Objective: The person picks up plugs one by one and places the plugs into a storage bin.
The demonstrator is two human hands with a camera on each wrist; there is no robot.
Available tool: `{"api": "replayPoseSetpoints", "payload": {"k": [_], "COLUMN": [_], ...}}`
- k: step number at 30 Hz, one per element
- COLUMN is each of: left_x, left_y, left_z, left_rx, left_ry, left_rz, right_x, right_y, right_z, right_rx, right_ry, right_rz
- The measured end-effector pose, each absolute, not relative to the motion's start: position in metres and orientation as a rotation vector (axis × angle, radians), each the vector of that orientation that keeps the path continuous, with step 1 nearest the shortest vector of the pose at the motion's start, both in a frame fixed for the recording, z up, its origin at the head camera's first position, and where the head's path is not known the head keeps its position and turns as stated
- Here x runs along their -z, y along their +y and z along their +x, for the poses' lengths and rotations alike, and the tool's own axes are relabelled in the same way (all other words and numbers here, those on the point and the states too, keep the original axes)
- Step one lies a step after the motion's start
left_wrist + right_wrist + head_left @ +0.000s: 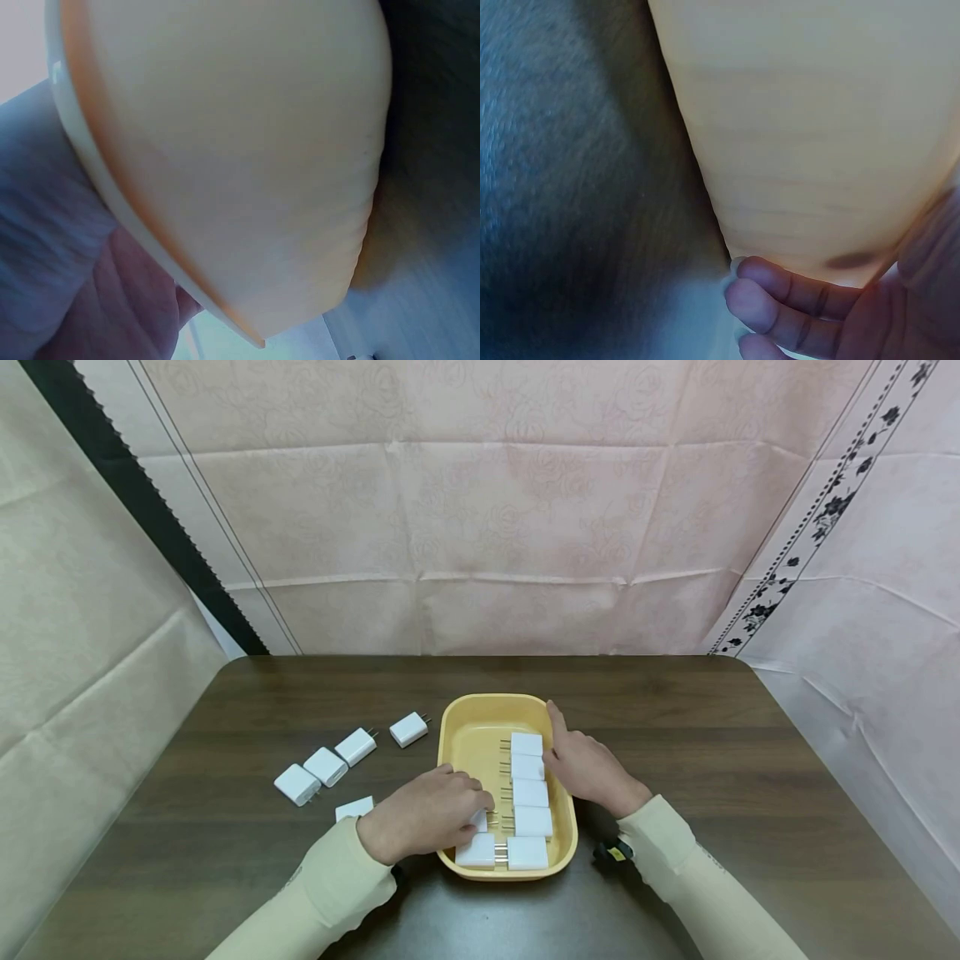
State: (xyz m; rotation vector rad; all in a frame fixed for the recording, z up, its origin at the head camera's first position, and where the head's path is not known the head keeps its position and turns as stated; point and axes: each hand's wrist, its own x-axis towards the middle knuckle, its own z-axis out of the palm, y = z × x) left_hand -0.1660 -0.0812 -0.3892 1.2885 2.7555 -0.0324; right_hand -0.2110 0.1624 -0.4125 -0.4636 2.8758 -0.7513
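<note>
Left hand [427, 812] pinches a white adapter [480, 820] inside the yellow tray [495, 700], lower centre of frame; right hand [596, 768] holds the tray's right rim. Apparent step: left-column loading. Next move likely requires aligning, releasing, then collecting loose adapters [326, 767], left of centre.

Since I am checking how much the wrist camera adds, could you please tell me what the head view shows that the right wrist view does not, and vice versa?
Of these two, only the head view shows the white plug adapters inside the tray, the loose adapters on the table, the left hand and the patterned cloth behind.

Only the right wrist view shows the inner sides of several fingers and the tray's outer side wall up close.

Both show the tray, the table and part of the right hand.
</note>
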Motion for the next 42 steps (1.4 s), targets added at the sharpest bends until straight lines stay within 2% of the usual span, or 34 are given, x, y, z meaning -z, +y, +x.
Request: {"api": "replayPoseSetpoints", "payload": {"k": [42], "left_x": [0.3893], "left_y": [-0.0822], "left_z": [-0.1645], "left_rx": [-0.032], "left_ry": [2.779], "left_rz": [1.292], "right_x": [0.4123], "right_y": [0.1619], "right_z": [-0.2109], "right_rx": [0.753], "right_ry": [2.864], "right_rz": [-0.435]}}
